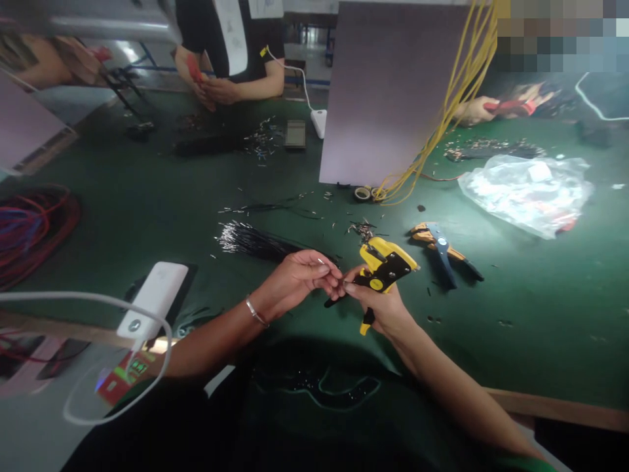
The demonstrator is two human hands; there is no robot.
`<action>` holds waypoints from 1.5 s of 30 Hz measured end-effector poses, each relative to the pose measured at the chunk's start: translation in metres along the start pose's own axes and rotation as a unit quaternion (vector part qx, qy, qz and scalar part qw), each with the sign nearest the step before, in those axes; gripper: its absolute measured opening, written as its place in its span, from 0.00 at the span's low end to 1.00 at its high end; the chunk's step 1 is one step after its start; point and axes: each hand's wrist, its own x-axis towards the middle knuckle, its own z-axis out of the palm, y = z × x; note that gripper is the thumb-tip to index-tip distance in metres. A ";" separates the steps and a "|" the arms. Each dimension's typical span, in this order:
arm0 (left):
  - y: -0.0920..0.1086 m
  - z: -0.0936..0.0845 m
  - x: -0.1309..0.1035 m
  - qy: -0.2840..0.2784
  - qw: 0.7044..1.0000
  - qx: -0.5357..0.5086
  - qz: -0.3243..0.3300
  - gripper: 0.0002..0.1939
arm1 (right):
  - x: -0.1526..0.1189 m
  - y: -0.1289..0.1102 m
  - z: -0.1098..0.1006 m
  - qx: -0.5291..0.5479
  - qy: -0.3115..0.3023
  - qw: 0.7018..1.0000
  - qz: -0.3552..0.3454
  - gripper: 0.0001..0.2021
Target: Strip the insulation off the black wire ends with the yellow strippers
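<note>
My right hand (376, 298) is closed round a yellow-and-black wire stripper (388, 267), its jaw end tilted up and away from me. Close beside it, my left hand (307, 272) pinches a thin wire (321, 261) with a small shiny tip showing by the thumb; most of it is hidden by the fingers. The fingertips of both hands meet or nearly meet. Just beyond my left hand lies a bundle of black wires (260, 242) with bare silvery ends at the left. Small wire scraps (362, 229) are heaped beyond the stripper.
A second stripper, orange and dark blue (443, 250), lies to the right. A clear plastic bag (533, 190) is behind it. Yellow wires (432, 144) hang over an upright panel (388, 92). A white power bank (154, 298) and red-blue cables (34, 229) lie left. Co-workers' hands (216, 88) are across the table.
</note>
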 end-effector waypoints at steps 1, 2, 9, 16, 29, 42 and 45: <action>0.000 0.001 0.000 0.000 1.000 -0.004 0.003 0.04 | -0.001 -0.001 -0.001 0.002 -0.003 1.000 0.001 0.04; 0.001 0.002 0.000 0.003 1.000 -0.008 0.008 0.03 | -0.002 -0.002 -0.002 0.004 -0.006 1.000 0.002 0.04; 0.014 0.008 -0.002 0.044 0.998 0.016 0.051 0.06 | -0.008 -0.012 -0.011 0.006 -0.026 0.999 -0.027 0.03; 0.020 0.019 0.001 0.047 0.997 0.009 0.056 0.04 | -0.014 -0.018 -0.022 -0.038 -0.053 0.997 0.036 0.05; 0.014 0.024 0.011 0.112 0.985 -0.134 0.011 0.03 | -0.017 -0.007 -0.023 -0.014 -0.104 0.990 0.096 0.06; 0.013 0.028 0.015 0.148 0.980 -0.133 -0.014 0.04 | -0.011 -0.008 -0.022 0.007 -0.119 0.986 0.116 0.05; 0.013 0.026 0.015 0.160 0.979 -0.128 -0.018 0.04 | -0.010 -0.009 -0.021 0.018 -0.127 0.985 0.117 0.05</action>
